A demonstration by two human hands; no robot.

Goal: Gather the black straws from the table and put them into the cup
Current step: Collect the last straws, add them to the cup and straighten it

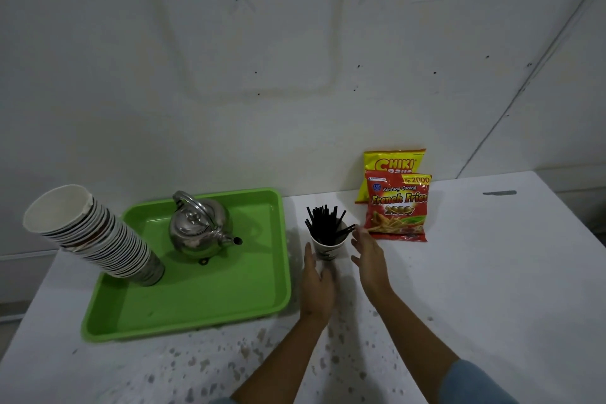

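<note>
A white paper cup (328, 250) stands upright on the white table (492, 272), just right of the green tray. Several black straws (323, 223) stick up out of it, fanned apart. My left hand (316, 285) lies flat on the table just left of and in front of the cup, fingers stretched out, holding nothing. My right hand (369, 256) hovers to the cup's right with fingers apart, its fingertips close to one straw that leans right. I see no loose straws on the table.
A green tray (262, 302) at left holds a steel kettle (200, 228) and a leaning stack of paper cups (95, 236). Two snack bags (396, 203) lean against the wall behind the cup. The table's front is speckled with stains.
</note>
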